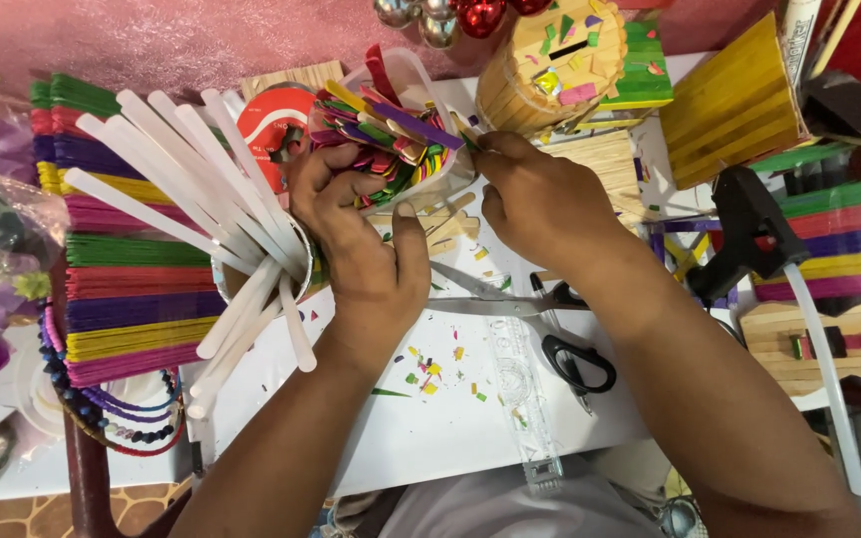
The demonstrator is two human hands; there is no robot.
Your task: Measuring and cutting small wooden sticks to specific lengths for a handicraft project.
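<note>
Two hands worked at the upper middle of the frame over a white counter (450, 428); the left hand (361, 239) was clenched around a clear plastic container (421, 85) stuffed with coloured craft sticks (381, 134), tilted toward the right; the right hand (540, 199) pinched at the sticks by the container's mouth; a cup of white glue sticks (201, 179) stood just left of the left hand; scissors (540, 319) and a clear ruler (525, 399) lay below the hands; a black glue gun (749, 229) sat at the right
</note>
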